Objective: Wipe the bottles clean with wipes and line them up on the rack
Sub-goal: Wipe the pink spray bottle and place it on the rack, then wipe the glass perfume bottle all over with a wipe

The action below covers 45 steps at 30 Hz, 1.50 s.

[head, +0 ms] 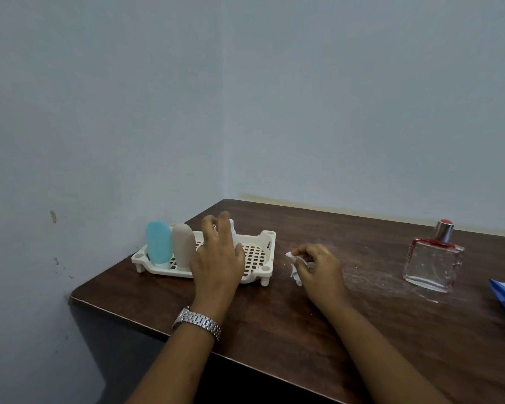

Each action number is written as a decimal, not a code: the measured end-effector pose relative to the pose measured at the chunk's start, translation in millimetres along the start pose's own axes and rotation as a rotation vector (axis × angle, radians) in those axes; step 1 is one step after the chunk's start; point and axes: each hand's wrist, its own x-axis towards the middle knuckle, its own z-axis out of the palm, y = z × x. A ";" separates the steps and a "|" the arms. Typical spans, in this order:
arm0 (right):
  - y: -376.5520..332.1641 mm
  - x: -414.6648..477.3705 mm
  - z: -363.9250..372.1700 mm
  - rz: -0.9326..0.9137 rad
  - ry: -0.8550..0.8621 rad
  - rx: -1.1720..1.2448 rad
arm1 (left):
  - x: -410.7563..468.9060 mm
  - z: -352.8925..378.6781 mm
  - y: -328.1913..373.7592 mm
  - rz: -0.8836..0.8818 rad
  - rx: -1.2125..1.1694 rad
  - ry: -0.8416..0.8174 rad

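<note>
Left hand (pixel 216 258): fingers spread wide, reaching over the rack (pixel 257 252), partly hiding a white bottle (pixel 233 228).
Right hand (pixel 318 265): resting on the table (pixel 303 330), pinching a crumpled wipe (pixel 294 268).

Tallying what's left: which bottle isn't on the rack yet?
The clear square glass bottle with the silver-red cap, standing alone on the table's right; the others stand in the white rack.

blue bottle (pixel 158 243) and beige bottle (pixel 183 245) upright in white rack (pixel 264 268).
</note>
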 end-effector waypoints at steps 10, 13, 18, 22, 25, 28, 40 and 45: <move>-3.4 -0.8 -3.6 -0.022 0.029 -0.002 | 4.1 -0.9 5.4 0.004 0.023 -0.049; -3.7 -1.7 -6.3 -0.015 0.067 0.030 | 4.7 -2.7 6.9 0.006 -0.001 -0.070; 3.4 0.7 -22.2 0.013 0.101 -0.004 | 4.0 -9.7 22.7 0.070 -0.052 -0.053; 15.1 5.0 -56.0 -0.069 0.144 -0.062 | 2.9 -15.8 48.9 0.153 -0.096 -0.066; 35.8 1.0 -91.7 -0.087 0.144 -0.126 | 1.1 -10.7 75.6 0.221 -0.182 -0.120; 55.5 -4.7 -131.5 -0.098 0.249 -0.158 | -0.1 6.0 108.0 0.295 -0.248 -0.204; 99.0 -15.6 -184.7 0.176 0.734 -0.025 | -5.3 86.5 252.2 0.240 -0.695 -0.584; 103.6 -12.6 -184.4 0.193 0.755 -0.019 | -8.8 110.3 264.7 0.087 -0.782 -0.627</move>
